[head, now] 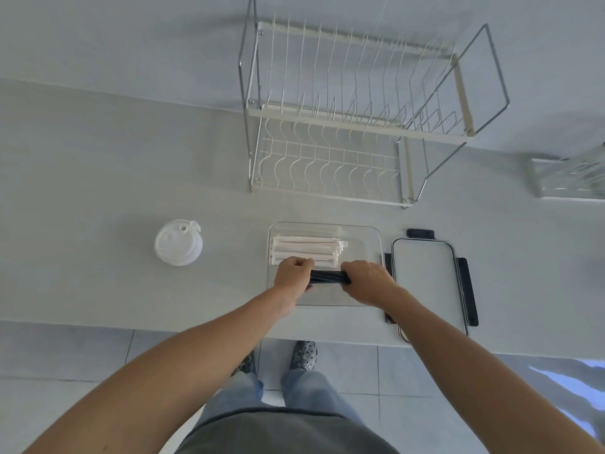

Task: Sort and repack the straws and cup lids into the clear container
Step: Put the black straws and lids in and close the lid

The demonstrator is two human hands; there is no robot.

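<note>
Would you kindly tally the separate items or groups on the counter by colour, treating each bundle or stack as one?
White: 2 - the paper-wrapped straws in the clear container and the stack of cup lids.
Black: 1 - the bundle of black straws gripped by the left hand and right hand.
Clear: 2 - the container and its lid.
Total: 5

light: soft, even, cool | shadows: faint | edges: fisheye-bent, right blurred

Black straws (329, 277); white lids (178, 243)
</note>
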